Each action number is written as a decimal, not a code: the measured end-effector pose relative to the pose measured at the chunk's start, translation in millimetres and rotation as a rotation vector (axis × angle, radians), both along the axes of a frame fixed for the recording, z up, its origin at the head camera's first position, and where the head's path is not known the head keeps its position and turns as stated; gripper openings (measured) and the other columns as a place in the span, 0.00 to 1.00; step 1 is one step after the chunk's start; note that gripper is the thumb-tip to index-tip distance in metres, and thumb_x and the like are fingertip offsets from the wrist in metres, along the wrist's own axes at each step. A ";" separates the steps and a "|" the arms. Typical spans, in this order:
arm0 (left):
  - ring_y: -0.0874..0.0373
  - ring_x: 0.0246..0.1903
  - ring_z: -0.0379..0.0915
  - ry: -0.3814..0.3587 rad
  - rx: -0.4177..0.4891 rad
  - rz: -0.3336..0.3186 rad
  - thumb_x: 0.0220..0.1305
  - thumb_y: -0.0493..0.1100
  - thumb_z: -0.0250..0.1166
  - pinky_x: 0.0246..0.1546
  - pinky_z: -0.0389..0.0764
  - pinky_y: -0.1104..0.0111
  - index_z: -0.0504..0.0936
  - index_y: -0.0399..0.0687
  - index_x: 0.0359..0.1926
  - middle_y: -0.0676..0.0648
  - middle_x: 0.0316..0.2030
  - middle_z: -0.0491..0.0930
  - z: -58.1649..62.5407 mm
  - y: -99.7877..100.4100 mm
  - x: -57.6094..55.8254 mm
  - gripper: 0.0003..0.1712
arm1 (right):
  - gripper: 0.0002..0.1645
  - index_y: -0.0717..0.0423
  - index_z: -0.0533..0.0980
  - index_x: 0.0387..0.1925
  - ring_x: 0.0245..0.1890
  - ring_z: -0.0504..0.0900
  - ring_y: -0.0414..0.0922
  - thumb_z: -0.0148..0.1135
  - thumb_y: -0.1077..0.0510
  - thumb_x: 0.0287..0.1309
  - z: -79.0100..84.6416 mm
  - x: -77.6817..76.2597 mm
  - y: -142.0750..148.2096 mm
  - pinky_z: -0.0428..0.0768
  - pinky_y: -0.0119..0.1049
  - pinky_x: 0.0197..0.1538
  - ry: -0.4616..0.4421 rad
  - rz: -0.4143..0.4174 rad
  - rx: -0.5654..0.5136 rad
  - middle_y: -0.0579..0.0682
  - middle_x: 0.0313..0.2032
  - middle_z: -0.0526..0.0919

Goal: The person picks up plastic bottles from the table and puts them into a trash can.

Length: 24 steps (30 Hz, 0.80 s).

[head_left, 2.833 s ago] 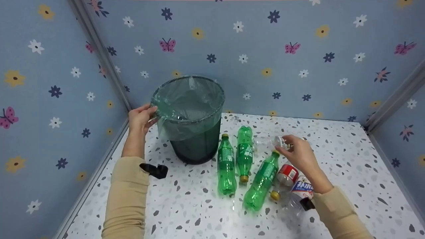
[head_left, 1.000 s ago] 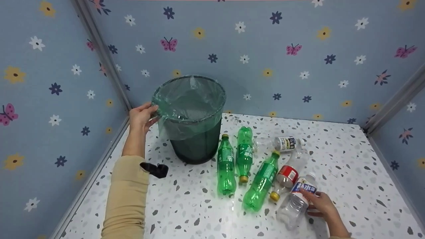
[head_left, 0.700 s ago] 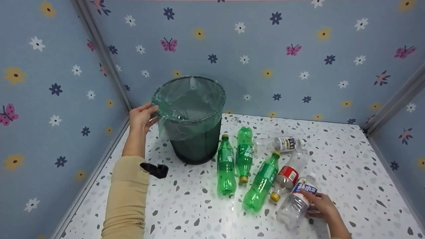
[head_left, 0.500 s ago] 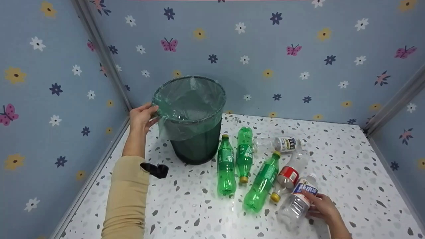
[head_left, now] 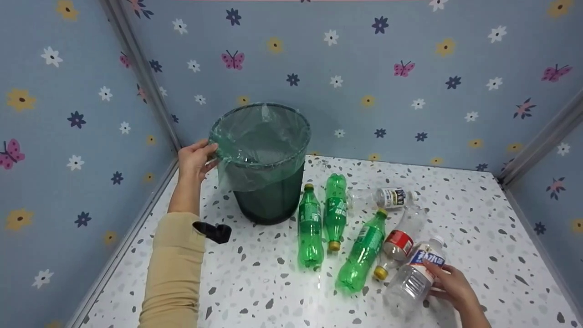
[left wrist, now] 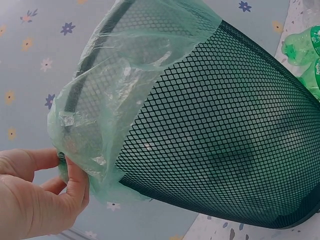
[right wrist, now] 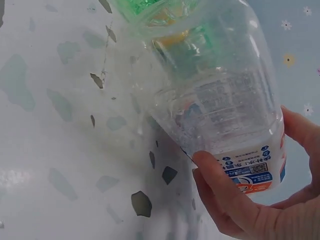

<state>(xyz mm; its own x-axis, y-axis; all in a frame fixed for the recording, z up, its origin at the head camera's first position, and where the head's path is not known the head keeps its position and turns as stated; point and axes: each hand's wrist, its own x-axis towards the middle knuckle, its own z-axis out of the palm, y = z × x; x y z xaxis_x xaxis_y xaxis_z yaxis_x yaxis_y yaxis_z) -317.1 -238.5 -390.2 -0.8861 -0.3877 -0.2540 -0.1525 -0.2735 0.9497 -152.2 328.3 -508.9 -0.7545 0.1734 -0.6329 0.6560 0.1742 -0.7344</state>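
My left hand (head_left: 193, 159) pinches the thin green bin liner (left wrist: 120, 90) at the left rim of the black mesh bin (left wrist: 215, 135), thumb on one side and fingers on the other. The liner folds over the rim and hangs partway down outside. At the front right, my right hand (head_left: 455, 287) grips a clear plastic bottle (right wrist: 225, 110) around its blue-and-white label, thumb against fingers. Its base points toward the front left and its neck toward the back. Close beside it lies a clear bottle with a red label (head_left: 398, 245) and a yellow cap.
Three green bottles lie between bin and right hand: one beside the bin (head_left: 310, 228), a neighbouring bottle (head_left: 336, 205) and a slanted bottle (head_left: 362, 255). A clear bottle with a black-and-white label (head_left: 394, 197) lies behind them. Flowered walls (head_left: 346, 114) enclose the speckled table (head_left: 259, 291).
My right hand has left the rear clear bottle and come forward to the blue-labelled one, which has just shifted slightly right. The slanted green and red-labelled bottles shifted too. My left hand stays put.
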 end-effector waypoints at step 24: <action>0.60 0.36 0.69 -0.019 0.009 -0.002 0.59 0.34 0.58 0.46 0.73 0.67 0.62 0.40 0.62 0.42 0.57 0.64 36.3 21.1 31.4 0.30 | 0.55 0.71 0.36 0.64 0.37 0.75 0.42 0.53 0.40 0.56 75.1 -19.8 -32.8 0.78 0.42 0.42 0.276 0.163 0.020 0.68 0.57 0.54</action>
<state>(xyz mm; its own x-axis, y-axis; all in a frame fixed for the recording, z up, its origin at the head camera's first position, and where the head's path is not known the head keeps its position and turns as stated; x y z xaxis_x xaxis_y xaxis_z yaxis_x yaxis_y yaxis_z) -285.7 -217.4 -353.9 -0.8817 -0.3837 -0.2745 -0.1712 -0.2821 0.9440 -171.9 295.5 -433.8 -0.9163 0.0470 -0.3977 0.3945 0.2769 -0.8762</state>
